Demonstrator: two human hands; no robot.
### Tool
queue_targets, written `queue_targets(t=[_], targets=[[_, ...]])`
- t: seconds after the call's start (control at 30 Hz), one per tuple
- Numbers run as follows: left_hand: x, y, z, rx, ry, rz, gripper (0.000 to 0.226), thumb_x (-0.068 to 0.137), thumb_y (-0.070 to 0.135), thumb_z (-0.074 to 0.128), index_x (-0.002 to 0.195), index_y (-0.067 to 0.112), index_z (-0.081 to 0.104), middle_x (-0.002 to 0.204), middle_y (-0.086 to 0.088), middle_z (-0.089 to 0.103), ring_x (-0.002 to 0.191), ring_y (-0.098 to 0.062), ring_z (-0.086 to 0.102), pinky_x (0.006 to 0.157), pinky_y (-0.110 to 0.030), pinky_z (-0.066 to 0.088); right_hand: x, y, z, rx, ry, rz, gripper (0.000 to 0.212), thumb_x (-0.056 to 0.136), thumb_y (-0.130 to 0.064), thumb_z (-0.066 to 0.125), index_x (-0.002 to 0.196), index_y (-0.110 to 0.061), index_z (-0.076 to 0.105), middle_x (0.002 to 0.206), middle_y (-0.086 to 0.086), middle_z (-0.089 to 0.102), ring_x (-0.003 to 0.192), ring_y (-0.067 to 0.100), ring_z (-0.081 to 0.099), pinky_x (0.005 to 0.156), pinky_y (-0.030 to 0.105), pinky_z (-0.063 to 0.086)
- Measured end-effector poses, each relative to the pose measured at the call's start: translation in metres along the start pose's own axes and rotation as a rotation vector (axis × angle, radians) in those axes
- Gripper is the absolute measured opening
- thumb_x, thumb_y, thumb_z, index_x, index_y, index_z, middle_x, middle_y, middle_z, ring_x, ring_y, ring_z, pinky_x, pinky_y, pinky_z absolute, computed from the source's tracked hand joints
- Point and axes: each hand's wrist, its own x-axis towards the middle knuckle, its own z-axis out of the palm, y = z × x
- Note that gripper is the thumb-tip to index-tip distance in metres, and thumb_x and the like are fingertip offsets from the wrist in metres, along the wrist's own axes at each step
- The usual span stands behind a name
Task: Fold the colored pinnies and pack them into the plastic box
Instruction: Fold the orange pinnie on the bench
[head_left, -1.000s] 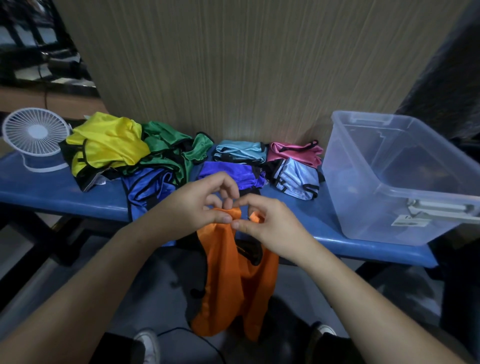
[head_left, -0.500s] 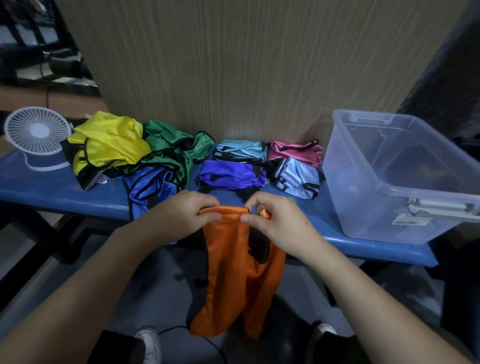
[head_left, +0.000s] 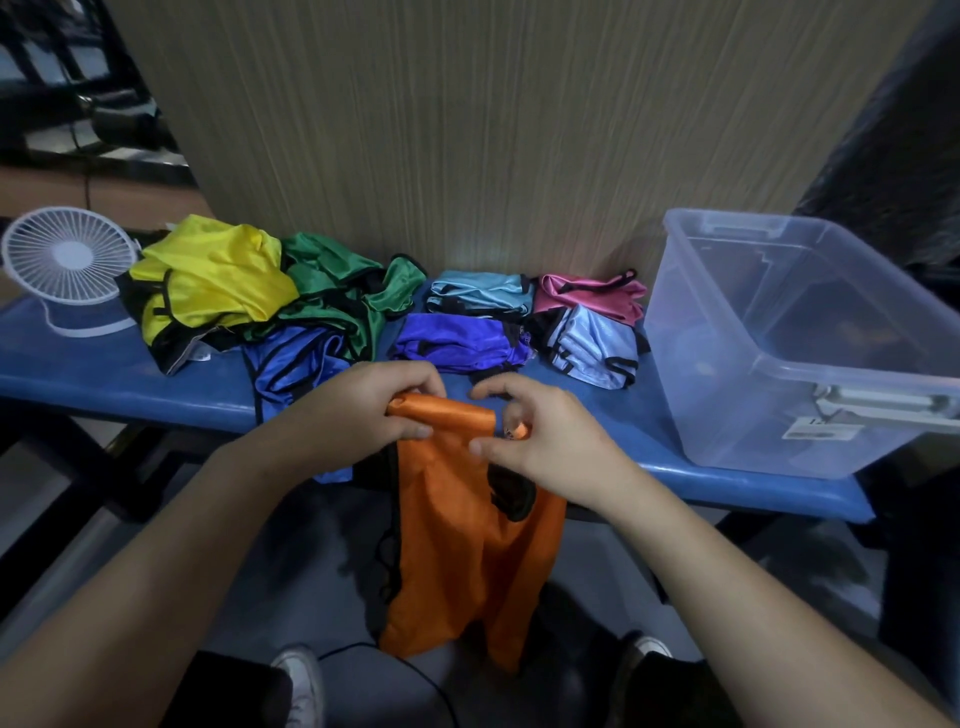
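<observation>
An orange pinny (head_left: 457, 530) with black trim hangs down in front of the blue bench (head_left: 130, 384). My left hand (head_left: 363, 405) grips the left end of its rolled top edge. My right hand (head_left: 540, 436) pinches the right end between thumb and fingers. Folded pinnies lie on the bench behind: purple (head_left: 457, 348), light blue (head_left: 478, 291), pink (head_left: 587, 296) and pale blue (head_left: 592, 343). Unfolded yellow (head_left: 213, 280), green (head_left: 337, 291) and blue (head_left: 291, 364) pinnies are heaped at the left. The clear plastic box (head_left: 800, 332) stands at the right of the bench.
A small white fan (head_left: 67, 265) stands at the bench's left end. A wood-grain wall rises right behind the bench. My shoes and a black cable show on the grey floor below.
My hands have moved apart along the orange pinny's top edge and come down to bench level, spreading it into a wider rolled band.
</observation>
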Motion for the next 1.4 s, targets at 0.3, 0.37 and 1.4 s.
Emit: queue_targets(t=[0.3,0.37,1.4], targets=[[0.000,-0.007,-0.006,-0.137,0.073,0.041,0.020,0.075,0.018,0.074,0.085,0.030,0.062,0.078,-0.004,0.064,0.070,-0.017,0.060,0.065,-0.021,0.044,0.001,0.005,0.010,0.033,-0.065,0.107,0.019,0.086,-0.039,0.075,0.074,-0.024,0.078,0.062,-0.003,0.066,0.054,0.002,0.050,0.057,0.022,0.039],[0.001,-0.007,-0.005,-0.145,0.081,0.047,0.026,0.077,0.011,0.079,0.083,0.030,0.063,0.078,-0.004,0.064,0.070,-0.017,0.059,0.063,-0.018,0.043,0.001,0.004,0.015,0.137,-0.080,0.084,0.007,0.088,-0.032,0.074,0.087,-0.028,0.079,0.060,0.000,0.060,0.054,0.003,0.045,0.059,0.026,0.036],[0.004,-0.018,0.008,-0.001,0.029,0.049,0.020,0.083,0.051,0.062,0.094,0.038,0.070,0.081,0.004,0.069,0.079,-0.016,0.065,0.073,-0.044,0.052,-0.003,-0.004,0.020,-0.307,0.195,0.129,0.045,0.087,-0.056,0.066,0.065,-0.020,0.052,0.063,-0.002,0.058,0.078,0.027,0.059,0.061,0.034,0.037]])
